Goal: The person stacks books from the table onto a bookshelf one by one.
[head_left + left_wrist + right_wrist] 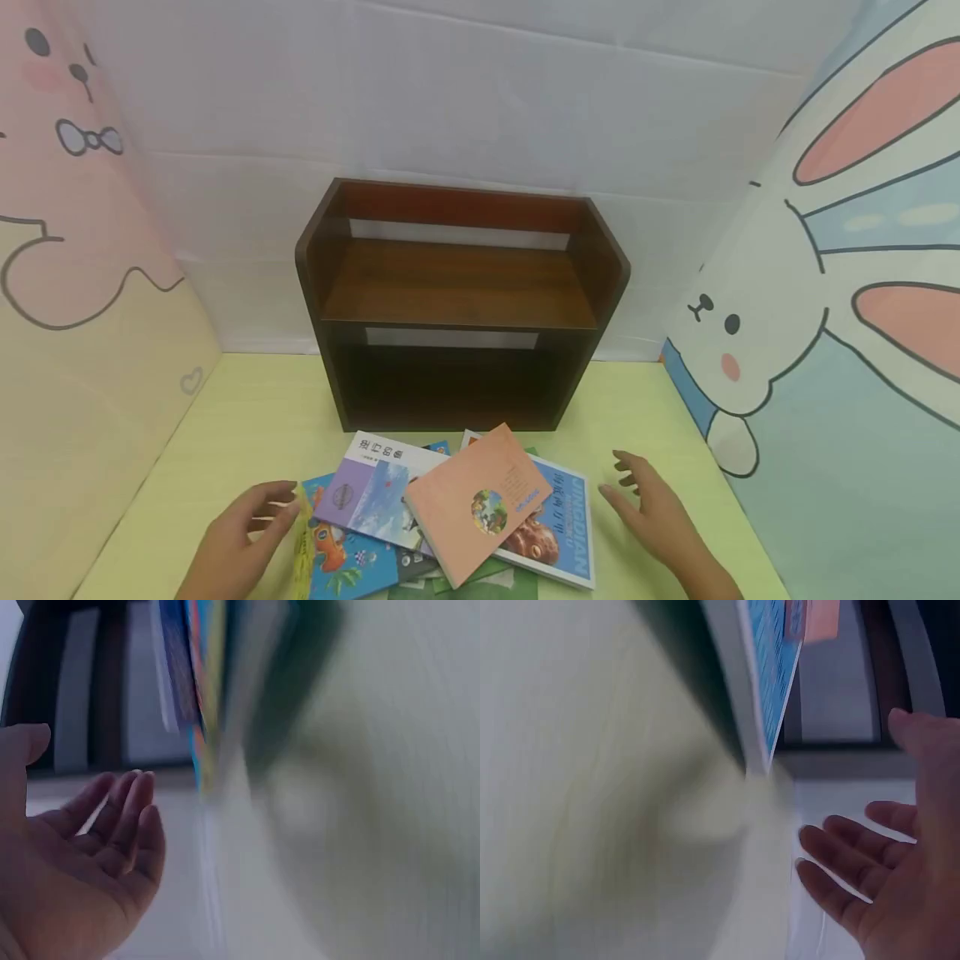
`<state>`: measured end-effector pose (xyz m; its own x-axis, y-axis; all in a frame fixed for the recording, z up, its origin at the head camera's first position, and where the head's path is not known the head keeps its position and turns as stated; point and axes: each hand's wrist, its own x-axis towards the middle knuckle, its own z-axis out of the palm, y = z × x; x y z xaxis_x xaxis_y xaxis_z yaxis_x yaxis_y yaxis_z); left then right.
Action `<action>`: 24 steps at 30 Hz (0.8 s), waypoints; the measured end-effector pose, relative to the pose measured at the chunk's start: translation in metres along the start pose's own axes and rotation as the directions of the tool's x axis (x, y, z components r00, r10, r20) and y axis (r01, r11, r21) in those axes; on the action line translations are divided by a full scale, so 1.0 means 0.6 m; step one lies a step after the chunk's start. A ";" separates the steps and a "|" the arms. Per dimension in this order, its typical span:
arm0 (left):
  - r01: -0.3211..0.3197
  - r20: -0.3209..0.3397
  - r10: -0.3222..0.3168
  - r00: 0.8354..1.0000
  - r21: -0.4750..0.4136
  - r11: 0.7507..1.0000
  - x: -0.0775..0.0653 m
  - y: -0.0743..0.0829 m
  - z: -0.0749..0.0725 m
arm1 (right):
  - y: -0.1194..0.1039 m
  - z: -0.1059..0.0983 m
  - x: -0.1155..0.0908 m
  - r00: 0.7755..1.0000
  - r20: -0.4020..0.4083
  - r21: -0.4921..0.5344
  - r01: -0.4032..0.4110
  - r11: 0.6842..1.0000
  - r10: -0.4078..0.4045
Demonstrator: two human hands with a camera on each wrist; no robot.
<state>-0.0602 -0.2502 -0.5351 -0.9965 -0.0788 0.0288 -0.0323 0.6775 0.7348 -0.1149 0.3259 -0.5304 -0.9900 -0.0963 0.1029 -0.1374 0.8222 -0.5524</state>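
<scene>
Both hands part-open, fingers loosely bent, holding nothing: left (242, 537), right (663, 523). Book pile (442, 517) lies between, just beside each. Top peach book (480, 502): long axis near-left to far-right, right hand nearer. Shelf (459, 283) stands beyond.

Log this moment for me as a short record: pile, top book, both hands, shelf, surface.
Pile: several overlapping books, lying flat
Top book: peach book with a round picture, lying across a purple-and-white book and a blue-and-white book
Left hand: left hand at the pile's left side, fingers loosely bent, holding nothing
Right hand: right hand off the pile's right side, holding nothing
Shelf: dark brown two-level shelf standing behind the pile
Surface: pale yellow tabletop
</scene>
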 end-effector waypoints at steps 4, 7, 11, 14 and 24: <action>0.252 0.205 -0.213 0.955 -0.191 0.949 0.002 0.061 0.035 | -0.041 0.028 0.022 0.996 0.069 0.124 -0.061 0.990 0.053; 0.350 0.305 -0.259 0.916 -0.296 0.889 0.002 0.088 0.058 | -0.063 0.046 0.035 0.990 0.118 0.171 -0.101 0.980 0.082; 0.348 0.387 -0.169 0.907 -0.459 0.817 0.001 0.105 0.078 | -0.084 0.063 0.050 0.981 0.145 0.188 -0.153 0.970 0.127; 0.301 0.424 -0.049 0.905 -0.553 0.777 0.003 0.115 0.093 | -0.098 0.069 0.058 0.977 0.155 0.234 -0.180 0.955 0.146; 0.307 0.439 -0.028 0.898 -0.580 0.754 0.007 0.151 0.146 | -0.135 0.072 0.070 0.964 0.229 0.318 -0.202 0.926 0.132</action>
<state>-0.0740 -0.1253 -0.5279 -0.9281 0.2308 -0.2923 -0.2856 0.0628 0.9563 -0.1464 0.2310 -0.5171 -0.9801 -0.1130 -0.1631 0.0628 0.6029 -0.7953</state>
